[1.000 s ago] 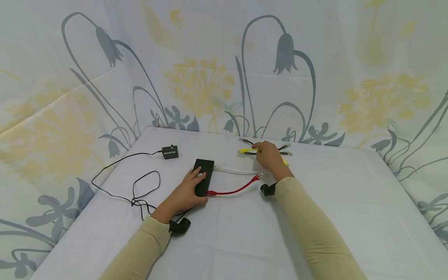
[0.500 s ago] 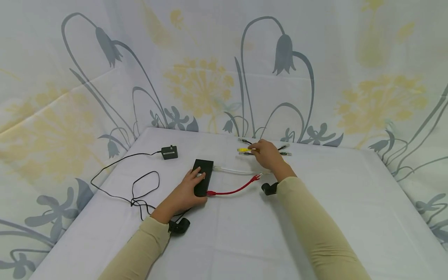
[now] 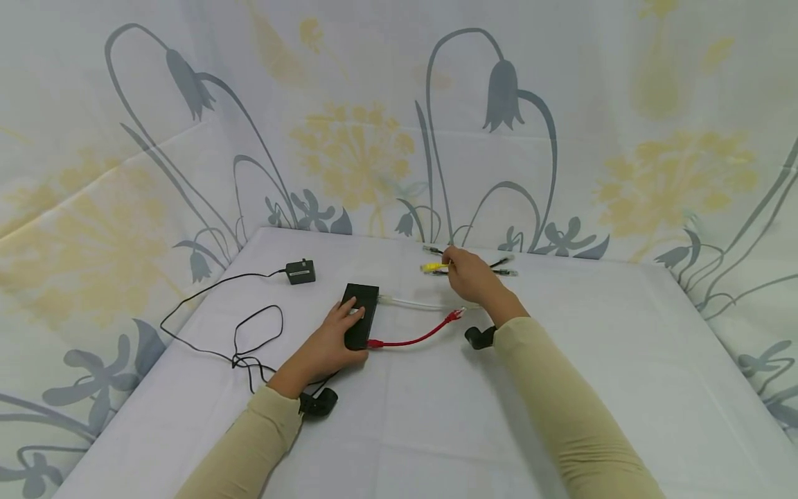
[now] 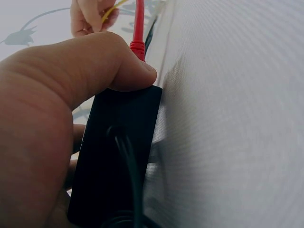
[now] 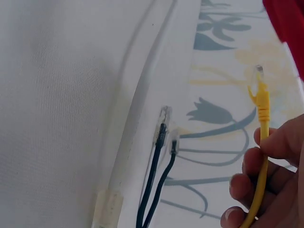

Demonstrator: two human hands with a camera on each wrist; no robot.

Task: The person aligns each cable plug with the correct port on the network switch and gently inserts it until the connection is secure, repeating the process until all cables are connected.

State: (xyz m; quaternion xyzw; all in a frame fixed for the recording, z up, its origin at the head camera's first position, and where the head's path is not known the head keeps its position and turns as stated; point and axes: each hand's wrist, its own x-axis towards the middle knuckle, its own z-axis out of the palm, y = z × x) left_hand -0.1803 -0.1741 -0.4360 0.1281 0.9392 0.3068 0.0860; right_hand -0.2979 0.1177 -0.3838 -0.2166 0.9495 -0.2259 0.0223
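Note:
My left hand (image 3: 330,341) grips a flat black network switch box (image 3: 368,322) on the table, thumb at its near end and fingers across its top. In the left wrist view the thumb (image 4: 109,64) presses the box's edge beside a red plug. My right hand (image 3: 475,281) pinches a yellow network cable (image 5: 262,128) just behind its clear plug, between thumb and curled fingers. The cable's other end is hidden by the hand. A red network cable (image 3: 414,341) and a white one (image 3: 411,303) run from the box's right side; the red one's free plug points toward my right wrist.
Several black network cables (image 3: 508,272) lie near the table's back edge, around and behind my right hand. A black power adapter (image 3: 300,272) sits at back left, its thin cord (image 3: 199,350) looping toward the box. A patterned curtain (image 3: 368,138) stands behind the table.
My right hand has shifted slightly left, its fingers now nearer the yellow cable's plug. The cable's yellow far end has gone out of sight behind the hand. My left hand stays on the box.

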